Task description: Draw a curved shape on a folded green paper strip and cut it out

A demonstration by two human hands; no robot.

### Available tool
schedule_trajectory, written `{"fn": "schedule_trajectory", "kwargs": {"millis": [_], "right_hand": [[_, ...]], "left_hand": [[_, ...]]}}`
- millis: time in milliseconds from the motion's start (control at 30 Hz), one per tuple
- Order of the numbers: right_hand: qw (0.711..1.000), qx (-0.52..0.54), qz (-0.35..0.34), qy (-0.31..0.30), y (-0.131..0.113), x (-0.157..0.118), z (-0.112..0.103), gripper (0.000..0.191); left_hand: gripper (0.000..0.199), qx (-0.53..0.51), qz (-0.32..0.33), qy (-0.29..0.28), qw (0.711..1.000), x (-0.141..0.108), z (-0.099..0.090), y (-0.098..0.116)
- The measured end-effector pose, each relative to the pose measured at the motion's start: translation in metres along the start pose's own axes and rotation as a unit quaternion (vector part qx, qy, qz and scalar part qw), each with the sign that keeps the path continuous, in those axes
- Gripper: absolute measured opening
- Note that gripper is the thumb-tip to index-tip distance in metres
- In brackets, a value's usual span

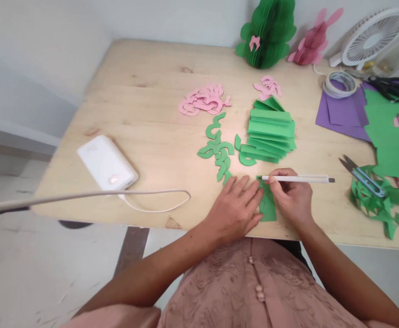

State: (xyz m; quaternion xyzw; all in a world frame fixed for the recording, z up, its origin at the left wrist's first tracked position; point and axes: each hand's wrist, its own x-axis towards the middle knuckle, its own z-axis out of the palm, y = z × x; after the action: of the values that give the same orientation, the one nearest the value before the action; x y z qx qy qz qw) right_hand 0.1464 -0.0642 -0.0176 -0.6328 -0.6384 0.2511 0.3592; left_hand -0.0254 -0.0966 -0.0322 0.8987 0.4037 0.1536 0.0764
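A small green paper strip (268,207) lies near the table's front edge. My left hand (235,207) rests flat on its left side, fingers stretched out and covering part of it. In my right hand (293,193) is a white pen (303,179), held almost level, its tip at the strip's upper end. A faint curved line shows on the strip. Just beyond my left fingertips lie green curved paper cutouts (221,155). Behind the strip sits a stack of folded green paper pieces (271,130).
Pink cutouts (204,100) lie farther back. A white power bank (106,164) with a cable is at left. On the right are snips (368,180) on green scraps (391,214), tape rolls (339,84), black-handled scissors (391,86), purple paper (343,111) and a fan (373,41).
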Motion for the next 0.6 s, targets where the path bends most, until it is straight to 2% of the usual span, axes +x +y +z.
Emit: {"fn": "schedule_trajectory", "kwargs": {"millis": [600], "right_hand": [[1.000, -0.019, -0.017, 0.004, -0.0026, -0.0013, -0.0004, 0.009]], "left_hand": [[0.048, -0.004, 0.001, -0.008, 1.000, 0.0001, -0.0003, -0.0004]]}}
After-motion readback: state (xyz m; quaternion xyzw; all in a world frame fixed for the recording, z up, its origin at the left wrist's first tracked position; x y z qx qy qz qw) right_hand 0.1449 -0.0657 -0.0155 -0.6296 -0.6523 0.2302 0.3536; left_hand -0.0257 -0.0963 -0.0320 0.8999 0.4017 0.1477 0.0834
